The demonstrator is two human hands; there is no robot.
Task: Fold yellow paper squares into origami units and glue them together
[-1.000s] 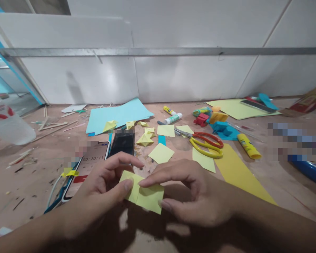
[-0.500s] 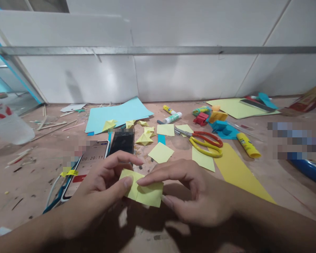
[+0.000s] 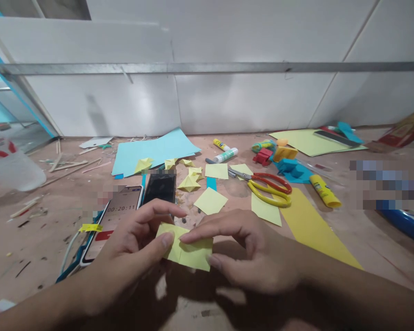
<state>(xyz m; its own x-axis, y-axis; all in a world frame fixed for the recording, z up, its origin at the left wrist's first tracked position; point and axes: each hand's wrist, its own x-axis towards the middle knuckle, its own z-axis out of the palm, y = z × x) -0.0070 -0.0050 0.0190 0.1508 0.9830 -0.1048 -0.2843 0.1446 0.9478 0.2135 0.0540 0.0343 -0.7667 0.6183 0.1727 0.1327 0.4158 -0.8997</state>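
Note:
A small piece of yellow paper (image 3: 193, 254) with crease lines is held just above the table. My left hand (image 3: 138, 239) pinches its left end, thumb on top and the index finger stretched out beyond it. My right hand (image 3: 251, 248) lays its index fingertip on the paper's middle, while the thumb touches the right edge. Beyond the hands lie a loose yellow paper square (image 3: 211, 201) and several folded yellow paper pieces (image 3: 189, 182). Scissors (image 3: 269, 191) with red and yellow handles rest partly on another yellow square (image 3: 266, 210).
Left of my hands are a phone showing a timer (image 3: 115, 220) and a dark phone (image 3: 159, 186). Light-blue sheets (image 3: 152, 149), glue sticks (image 3: 226, 155), a yellow glue tube (image 3: 324, 191), a yellow paper strip (image 3: 317, 230) and a plastic cup (image 3: 15, 165) surround them.
My right thumb has shifted slightly against the paper's right edge. Both hands otherwise keep the same hold on the yellow paper.

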